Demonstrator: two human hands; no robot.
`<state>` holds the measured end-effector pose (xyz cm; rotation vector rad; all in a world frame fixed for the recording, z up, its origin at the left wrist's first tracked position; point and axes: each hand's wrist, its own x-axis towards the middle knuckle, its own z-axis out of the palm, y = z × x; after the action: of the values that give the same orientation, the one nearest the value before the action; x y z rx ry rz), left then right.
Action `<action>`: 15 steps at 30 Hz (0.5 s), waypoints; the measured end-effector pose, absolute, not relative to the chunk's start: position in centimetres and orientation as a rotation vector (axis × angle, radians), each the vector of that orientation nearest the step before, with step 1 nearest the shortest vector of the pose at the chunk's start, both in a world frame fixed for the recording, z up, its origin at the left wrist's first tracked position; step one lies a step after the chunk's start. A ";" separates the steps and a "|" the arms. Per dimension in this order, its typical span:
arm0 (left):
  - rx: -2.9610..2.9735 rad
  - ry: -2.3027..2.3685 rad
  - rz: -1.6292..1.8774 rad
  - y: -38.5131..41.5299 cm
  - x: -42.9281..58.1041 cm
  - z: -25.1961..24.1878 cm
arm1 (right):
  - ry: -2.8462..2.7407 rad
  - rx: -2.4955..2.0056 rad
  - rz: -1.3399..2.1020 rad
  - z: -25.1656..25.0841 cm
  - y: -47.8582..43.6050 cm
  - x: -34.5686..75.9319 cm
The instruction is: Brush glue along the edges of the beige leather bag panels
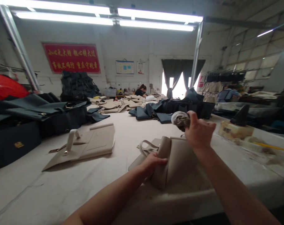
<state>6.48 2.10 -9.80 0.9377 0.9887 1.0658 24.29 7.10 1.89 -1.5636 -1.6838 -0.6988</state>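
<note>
- your left hand (153,162) grips the beige bag (183,156) by its near end, thumb laid along the side and the other fingers partly hidden.
- that bag sits on the pale table (85,190) right in front of you, its handle (145,147) standing just beside your left fingers.
- your right hand (199,132) is raised over the bag's right part, fingers closed around a wadded grey-white cloth (179,120); you cannot tell whether the cloth touches the bag.
- to your left lies a second beige bag (97,140), well apart from the first.
- dark bags (163,109) are heaped beyond your hands.
- to your right stands a yellowish block (235,129).
</note>
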 end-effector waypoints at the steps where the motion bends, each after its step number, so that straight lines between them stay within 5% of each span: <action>1: 0.927 1.013 1.070 2.2 6.5 -9.8 | -1.576 -1.544 -0.695 2.0 6.3 25.2; 9: 0.928 1.174 1.045 2.4 5.8 -9.0 | -1.700 -1.453 -0.595 -8.1 3.9 26.7; 15: 0.854 1.221 1.110 2.3 5.9 -7.7 | -1.010 -1.825 -0.477 -6.6 5.9 34.5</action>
<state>5.92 2.26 -7.72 0.8536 1.2209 1.1095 34.47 5.88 -6.61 -1.8250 -1.0100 -0.4772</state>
